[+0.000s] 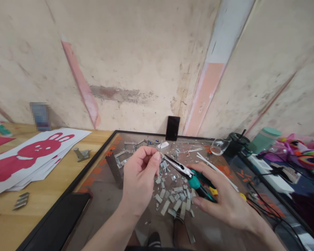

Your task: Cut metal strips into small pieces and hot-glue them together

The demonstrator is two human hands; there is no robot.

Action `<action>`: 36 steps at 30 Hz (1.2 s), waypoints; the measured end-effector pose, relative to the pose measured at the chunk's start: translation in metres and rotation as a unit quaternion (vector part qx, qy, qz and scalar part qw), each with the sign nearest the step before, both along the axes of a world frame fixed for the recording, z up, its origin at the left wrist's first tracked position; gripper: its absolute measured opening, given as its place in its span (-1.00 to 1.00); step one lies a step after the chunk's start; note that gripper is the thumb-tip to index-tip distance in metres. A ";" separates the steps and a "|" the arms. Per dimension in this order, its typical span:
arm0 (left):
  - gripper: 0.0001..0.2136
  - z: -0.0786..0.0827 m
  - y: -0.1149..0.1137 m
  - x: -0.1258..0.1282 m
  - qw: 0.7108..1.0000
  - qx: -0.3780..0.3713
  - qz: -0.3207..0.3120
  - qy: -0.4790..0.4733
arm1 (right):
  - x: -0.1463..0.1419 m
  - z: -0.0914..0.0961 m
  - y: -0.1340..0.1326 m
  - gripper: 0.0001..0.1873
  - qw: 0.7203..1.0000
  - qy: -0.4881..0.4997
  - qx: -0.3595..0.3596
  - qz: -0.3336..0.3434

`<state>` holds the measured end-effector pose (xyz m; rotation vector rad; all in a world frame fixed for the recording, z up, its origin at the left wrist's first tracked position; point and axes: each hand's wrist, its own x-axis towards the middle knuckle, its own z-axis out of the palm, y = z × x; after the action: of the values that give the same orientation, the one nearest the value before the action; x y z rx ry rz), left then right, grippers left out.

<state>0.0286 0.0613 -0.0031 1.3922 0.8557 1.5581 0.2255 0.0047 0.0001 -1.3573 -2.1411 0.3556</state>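
My left hand is closed in a pinch at the middle of the glass tabletop. A thin, shiny bit of something pokes out at its fingertips, too small to name. Coming from the right, my right hand grips long-nose pliers by their green and black handles. The plier jaws are slightly parted and point at the left fingertips; whether they touch the small piece I cannot tell. Below and around both hands lie several small flat grey metal pieces, scattered on the glass.
A dark phone leans on the wall. To the right stand a clear cup, a green-lidded container, a white power strip and cables. Leftward are papers with a red rabbit and a black tablet-like slab.
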 end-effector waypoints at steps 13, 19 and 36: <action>-0.89 0.005 -0.005 0.005 1.000 -0.030 -0.004 0.008 | 0.000 -0.008 0.001 -0.40 0.998 -0.035 0.038 -0.034; -0.89 0.010 -0.010 0.005 0.997 -0.016 0.005 0.073 | -0.004 -0.004 0.004 -0.45 0.999 0.008 0.036 -0.017; -0.89 0.004 -0.011 0.008 0.990 0.036 0.072 0.112 | -0.009 -0.002 0.003 -0.49 0.999 0.044 0.014 -0.024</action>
<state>0.0368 0.0501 0.0005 1.6109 1.0625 1.5729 0.2169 0.0077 -0.0020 -1.3511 -2.0299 0.3593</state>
